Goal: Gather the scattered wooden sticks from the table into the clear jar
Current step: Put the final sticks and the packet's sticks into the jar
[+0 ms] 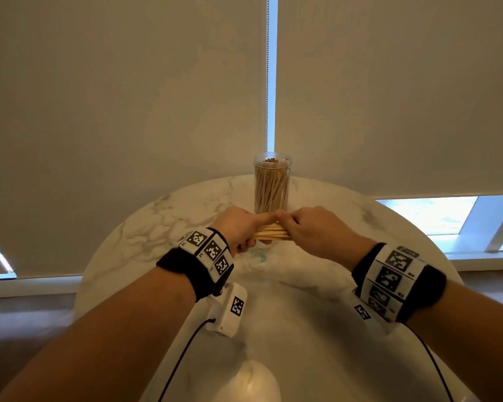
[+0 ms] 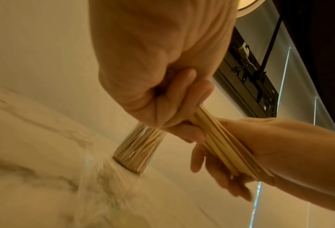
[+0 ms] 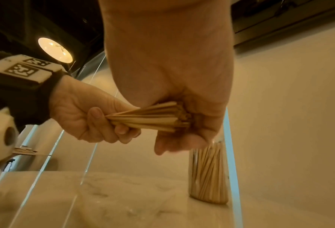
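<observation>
A bundle of wooden sticks (image 1: 273,232) lies level between my two hands, just above the marble table (image 1: 145,224). My left hand (image 1: 241,230) grips the bundle's left end, fingers curled round it (image 3: 96,120). My right hand (image 1: 308,227) wraps the right end; in the left wrist view the sticks (image 2: 221,138) run across its palm (image 2: 250,146). The clear jar (image 1: 272,184) stands upright just behind my hands, open at the top and full of sticks (image 3: 209,174).
The round marble table ends close behind the jar, against drawn roller blinds (image 1: 128,97). A bead chain (image 1: 267,71) hangs above the jar. Wrist cameras and black cables (image 1: 180,355) trail over the near part of the table.
</observation>
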Tool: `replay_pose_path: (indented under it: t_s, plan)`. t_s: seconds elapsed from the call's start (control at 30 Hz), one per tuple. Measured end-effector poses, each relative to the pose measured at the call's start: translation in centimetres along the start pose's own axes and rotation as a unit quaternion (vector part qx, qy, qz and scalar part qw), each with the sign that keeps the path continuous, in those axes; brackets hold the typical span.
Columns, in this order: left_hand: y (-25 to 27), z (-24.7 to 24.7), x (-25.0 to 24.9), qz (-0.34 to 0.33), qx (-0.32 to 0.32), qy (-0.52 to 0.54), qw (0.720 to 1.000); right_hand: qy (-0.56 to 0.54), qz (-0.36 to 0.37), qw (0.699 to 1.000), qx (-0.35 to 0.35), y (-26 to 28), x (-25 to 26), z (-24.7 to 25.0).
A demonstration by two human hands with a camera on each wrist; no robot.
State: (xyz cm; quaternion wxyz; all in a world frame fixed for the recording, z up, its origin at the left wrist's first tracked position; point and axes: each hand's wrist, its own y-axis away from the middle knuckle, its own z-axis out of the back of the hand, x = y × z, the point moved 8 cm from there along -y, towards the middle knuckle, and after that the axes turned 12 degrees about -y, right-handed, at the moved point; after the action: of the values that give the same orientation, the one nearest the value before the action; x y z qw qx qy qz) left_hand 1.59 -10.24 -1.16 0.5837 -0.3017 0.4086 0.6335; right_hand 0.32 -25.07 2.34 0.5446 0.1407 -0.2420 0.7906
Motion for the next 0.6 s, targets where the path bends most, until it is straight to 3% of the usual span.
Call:
replay_pose_path:
  t_s: [0.2, 0.33, 0.5, 0.6]
  plan:
    - [0.2, -0.7, 0.2, 0.017, 0.015, 0.072, 0.997, 0.062, -0.009, 0.997, -0.047, 0.4, 1.0, 0.4]
    - [0.1, -0.6, -0.4, -0.007, -0.005, 0.106, 0.994, 0.086, -0.019, 0.996, -0.003, -0.4, 0.5, 0.2]
    - [-0.1, -0.3, -2.1, -0.081, -0.049, -0.035, 0.995, 0.021, -0.055, 0.997, 0.049, -0.1, 0.6, 0.5]
    - [-1.0, 0.6, -1.9, -0.077, -0.088, -0.069, 0.991, -0.102, -0.058, 0.991, 0.063, 0.5, 1.0, 0.1]
